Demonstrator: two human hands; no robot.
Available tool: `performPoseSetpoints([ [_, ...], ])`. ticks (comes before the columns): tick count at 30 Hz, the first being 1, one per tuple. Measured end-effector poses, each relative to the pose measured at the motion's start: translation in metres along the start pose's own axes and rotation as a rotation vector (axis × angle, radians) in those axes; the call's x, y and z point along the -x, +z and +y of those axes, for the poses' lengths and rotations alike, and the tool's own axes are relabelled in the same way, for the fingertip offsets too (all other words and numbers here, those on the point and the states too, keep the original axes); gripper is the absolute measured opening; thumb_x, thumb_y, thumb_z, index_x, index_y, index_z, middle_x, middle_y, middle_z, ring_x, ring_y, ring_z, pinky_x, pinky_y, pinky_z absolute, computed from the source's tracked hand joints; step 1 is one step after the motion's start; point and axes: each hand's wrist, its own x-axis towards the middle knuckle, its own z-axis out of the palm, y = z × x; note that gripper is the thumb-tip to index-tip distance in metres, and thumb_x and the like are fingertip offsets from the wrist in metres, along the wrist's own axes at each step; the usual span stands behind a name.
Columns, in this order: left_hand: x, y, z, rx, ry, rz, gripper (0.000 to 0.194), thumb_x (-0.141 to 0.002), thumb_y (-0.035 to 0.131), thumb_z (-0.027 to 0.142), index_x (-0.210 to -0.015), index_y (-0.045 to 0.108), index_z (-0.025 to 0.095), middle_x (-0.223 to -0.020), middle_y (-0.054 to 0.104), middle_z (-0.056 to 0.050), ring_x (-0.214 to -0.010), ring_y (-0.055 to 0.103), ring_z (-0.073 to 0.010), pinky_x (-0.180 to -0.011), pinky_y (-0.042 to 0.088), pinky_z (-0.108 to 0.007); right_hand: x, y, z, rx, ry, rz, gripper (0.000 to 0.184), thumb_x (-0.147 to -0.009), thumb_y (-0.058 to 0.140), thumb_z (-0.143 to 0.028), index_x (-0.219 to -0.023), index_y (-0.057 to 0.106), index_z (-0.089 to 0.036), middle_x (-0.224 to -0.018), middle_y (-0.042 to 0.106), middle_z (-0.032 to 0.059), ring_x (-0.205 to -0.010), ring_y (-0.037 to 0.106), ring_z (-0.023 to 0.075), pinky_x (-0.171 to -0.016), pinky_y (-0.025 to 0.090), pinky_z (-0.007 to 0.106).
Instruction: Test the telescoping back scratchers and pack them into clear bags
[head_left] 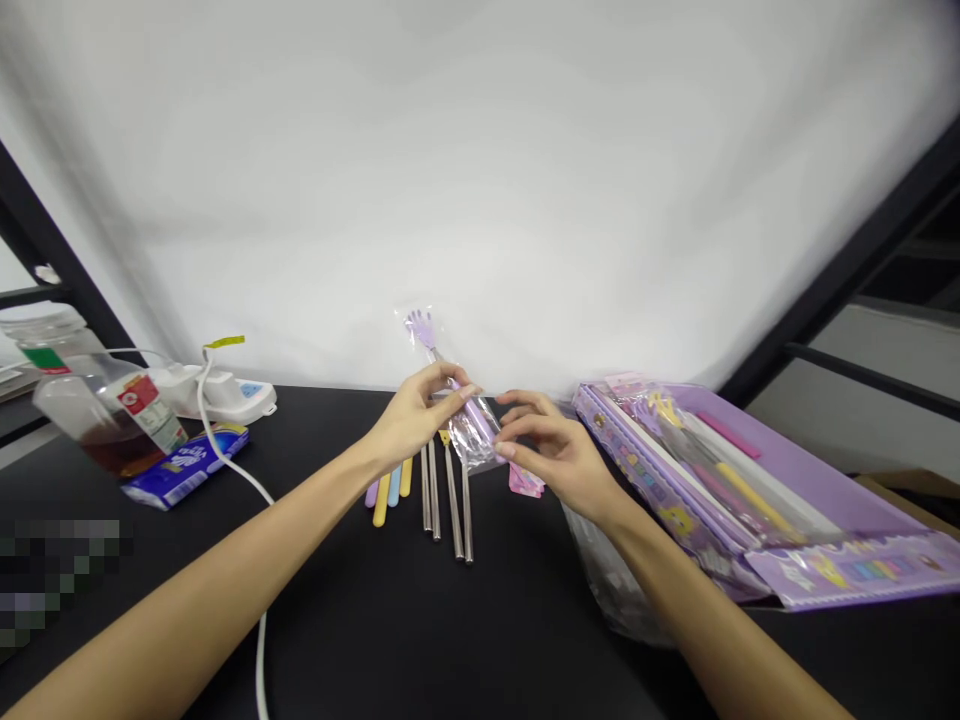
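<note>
A purple back scratcher (421, 328) with a hand-shaped head lies slantwise inside a clear plastic sleeve (474, 455), above the black table. My left hand (420, 410) is closed round its middle, thumb on top. At the sleeve's lower end is my right hand (559, 450), its thumb and forefinger close together on the plastic and the other fingers loosely curled. Below my hands lie several metal rods (454, 500), their upper ends partly hidden. Beside them are several coloured handles (382, 498) in purple, yellow and blue. Pink cards (525, 482) lie by my right hand.
On the right stands a purple display box (817, 470) holding wrapped back scratchers, with a clear plastic bag (615, 580) beside it. To the left are a jar of dark liquid (105, 420), a blue packet (187, 465), a power strip (240, 397) and a white cable (261, 620).
</note>
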Motion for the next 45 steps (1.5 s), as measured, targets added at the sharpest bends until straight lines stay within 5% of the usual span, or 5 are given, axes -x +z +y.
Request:
performPoseSetpoints([
  [7, 0.008, 0.000, 0.005, -0.061, 0.022, -0.200, 0.081, -0.067, 0.087, 0.027, -0.134, 0.041, 0.033, -0.145, 0.042, -0.010, -0.097, 0.071, -0.0207, -0.092, 0.058, -0.044, 0.000, 0.007, -0.003, -0.234, 0.352, 0.055, 0.048, -0.063, 0.089, -0.039, -0.097, 0.060, -0.022, -0.082, 0.063, -0.0018, -0.066, 0.064, 0.0139, -0.063, 0.054, 0.029],
  [22, 0.009, -0.004, 0.012, -0.302, 0.067, -0.326, 0.076, -0.069, 0.083, 0.024, -0.137, 0.049, 0.032, -0.151, 0.040, -0.011, -0.085, 0.069, -0.0175, -0.078, 0.062, -0.039, 0.000, -0.007, 0.000, -0.213, 0.531, -0.203, 0.040, -0.065, 0.086, -0.046, -0.067, 0.060, -0.016, -0.061, 0.070, 0.0034, -0.051, 0.052, 0.0096, -0.051, 0.036, 0.024],
  [32, -0.015, -0.033, 0.005, -0.112, 0.102, 0.240, 0.037, -0.093, 0.060, 0.042, -0.123, 0.059, 0.022, -0.124, 0.063, -0.011, -0.091, 0.073, -0.0216, -0.076, 0.060, -0.034, 0.006, -0.027, -0.011, -0.035, 0.523, -0.728, 0.026, -0.077, 0.078, -0.040, -0.072, 0.064, -0.019, -0.056, 0.061, -0.0041, -0.056, 0.062, 0.0122, -0.053, 0.041, 0.022],
  [36, -0.012, -0.033, 0.002, -0.043, -0.037, 0.180, 0.031, -0.087, 0.070, 0.035, -0.108, 0.061, 0.014, -0.098, 0.073, -0.012, -0.091, 0.074, -0.0250, -0.070, 0.059, -0.031, 0.008, -0.027, -0.009, 0.044, 0.551, -0.818, 0.025, -0.073, 0.080, -0.036, -0.067, 0.063, -0.018, -0.053, 0.058, -0.0054, -0.045, 0.055, 0.0089, -0.046, 0.039, 0.019],
  [45, -0.004, -0.007, -0.003, 0.136, 0.038, 0.166, 0.048, -0.090, 0.068, 0.039, -0.124, 0.035, 0.029, -0.111, 0.067, -0.008, -0.093, 0.074, -0.0230, -0.082, 0.057, -0.038, 0.010, -0.027, -0.013, 0.095, 0.633, -0.930, 0.028, -0.076, 0.077, -0.033, -0.065, 0.057, -0.018, -0.047, 0.057, -0.0064, -0.045, 0.055, 0.0078, -0.049, 0.041, 0.018],
])
